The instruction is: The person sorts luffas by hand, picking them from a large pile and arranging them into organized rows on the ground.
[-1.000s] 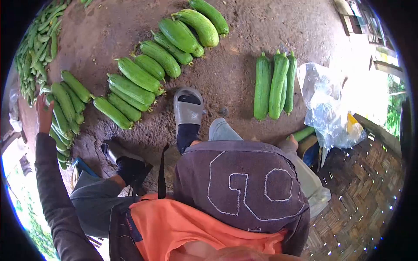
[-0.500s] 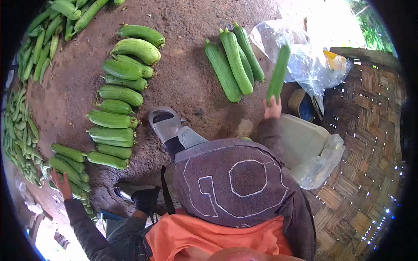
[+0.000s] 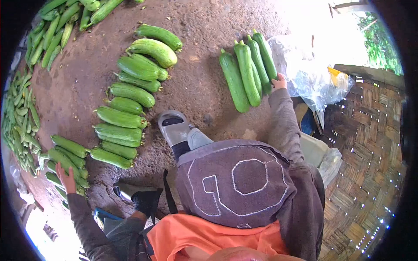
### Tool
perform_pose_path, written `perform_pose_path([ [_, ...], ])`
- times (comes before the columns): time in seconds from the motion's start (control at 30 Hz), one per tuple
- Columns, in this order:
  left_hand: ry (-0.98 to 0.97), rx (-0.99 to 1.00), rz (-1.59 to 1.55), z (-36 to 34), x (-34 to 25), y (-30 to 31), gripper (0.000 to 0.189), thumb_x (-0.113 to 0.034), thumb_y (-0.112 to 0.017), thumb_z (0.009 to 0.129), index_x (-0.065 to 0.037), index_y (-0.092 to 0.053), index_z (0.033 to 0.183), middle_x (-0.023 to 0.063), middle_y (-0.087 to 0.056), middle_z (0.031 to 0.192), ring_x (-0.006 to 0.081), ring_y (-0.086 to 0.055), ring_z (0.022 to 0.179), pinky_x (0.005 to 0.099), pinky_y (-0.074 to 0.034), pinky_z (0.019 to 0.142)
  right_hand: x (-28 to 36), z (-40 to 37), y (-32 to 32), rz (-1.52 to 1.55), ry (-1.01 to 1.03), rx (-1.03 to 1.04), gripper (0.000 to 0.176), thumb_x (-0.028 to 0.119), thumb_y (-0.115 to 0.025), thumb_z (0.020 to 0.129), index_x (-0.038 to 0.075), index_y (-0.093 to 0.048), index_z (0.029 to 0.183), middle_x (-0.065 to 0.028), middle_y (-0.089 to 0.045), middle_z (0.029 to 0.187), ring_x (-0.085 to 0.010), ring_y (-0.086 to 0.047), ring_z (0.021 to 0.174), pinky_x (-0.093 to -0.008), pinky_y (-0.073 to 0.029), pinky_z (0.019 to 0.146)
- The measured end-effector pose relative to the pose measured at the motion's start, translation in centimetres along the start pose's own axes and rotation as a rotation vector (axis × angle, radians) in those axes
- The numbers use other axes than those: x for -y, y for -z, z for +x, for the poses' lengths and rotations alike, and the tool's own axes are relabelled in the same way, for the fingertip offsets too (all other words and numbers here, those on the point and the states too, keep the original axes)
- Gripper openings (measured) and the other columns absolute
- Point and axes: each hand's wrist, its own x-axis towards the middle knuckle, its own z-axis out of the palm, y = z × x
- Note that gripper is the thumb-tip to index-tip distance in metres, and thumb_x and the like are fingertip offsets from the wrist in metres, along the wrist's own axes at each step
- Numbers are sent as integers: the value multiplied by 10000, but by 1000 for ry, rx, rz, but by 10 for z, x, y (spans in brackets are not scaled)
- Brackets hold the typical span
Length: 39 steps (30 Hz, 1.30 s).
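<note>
Green gourd [image 3: 266, 58] lies rightmost in the far-right group [image 3: 238, 80] on the dirt floor [image 3: 196, 87], parallel to its neighbours, apparently sorted by size. The right hand [image 3: 280, 81] grips its near end. The left hand [image 3: 65, 177] rests flat, fingers unclenched, on the near-left pile [image 3: 69, 147].

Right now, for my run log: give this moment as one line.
right hand: at end of rightmost gourd, grip unclear | left hand: touching left gourd pile
</note>
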Motion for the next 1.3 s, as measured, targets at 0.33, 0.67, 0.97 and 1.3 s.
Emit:
perform_pose_path([
  [0.33,-338,-130,89,158,-129,-30,628,-125,-676,758,-72,-407,1323,204,-323,1402,349,-309,1303,407,-264,1077,301,36,-39,-773,442,262,521,307,-667,753,158,-539,1235,-109,-502,1282,-293,-414,1232,-424,-315,1028],
  [0.67,-537,-79,-200,220,-307,-47,631,-133,-692,735,-74,-425,1305,179,-306,1417,363,-334,1288,425,-296,1056,695,29,-238,-395,1216,-256,604,161,-690,705,157,-484,1273,-83,-394,1368,-287,-329,1285,-419,-314,1040],
  [0.97,-351,-73,-226,183,-232,-49,657,-21,-693,693,-59,-431,1294,180,-291,1422,358,-350,1279,419,-334,1040,776,119,-320,-948,931,-275,594,212,-690,729,143,-460,1272,-103,-449,1302,-305,-425,1198,-429,-342,1008],
  [1.3,-320,-116,-52,159,-168,-66,609,-31,-664,748,-62,-435,1311,166,-313,1414,332,-340,1289,413,-307,1056,656,41,-194,-404,632,-26,630,247,-766,661,134,-508,1225,-108,-531,1220,-304,-516,1114,-412,-407,952],
])
